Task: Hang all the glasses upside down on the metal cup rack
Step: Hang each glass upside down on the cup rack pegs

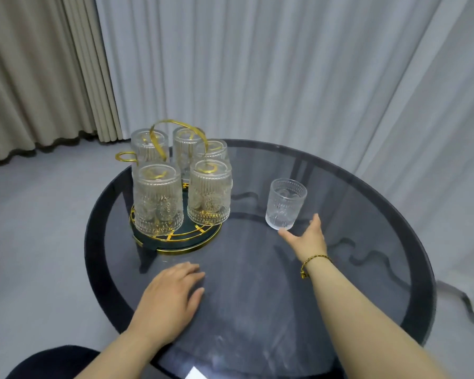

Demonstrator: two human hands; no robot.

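A gold metal cup rack point(175, 243) with a dark round base stands on the left part of the table. Several ribbed clear glasses point(158, 198) hang upside down on its prongs. One gold loop point(124, 156) at the far left of the rack is bare. A single clear glass point(284, 203) stands upright on the table to the right of the rack. My right hand point(308, 236) is open just below this glass, thumb and fingers spread at its base, seemingly touching it. My left hand point(170, 296) lies flat, palm down, on the table in front of the rack.
The round dark glass table point(367, 269) has a black rim. Grey and beige curtains hang behind it. Grey floor lies to the left. A dark rounded seat edge point(52, 362) shows at the bottom left.
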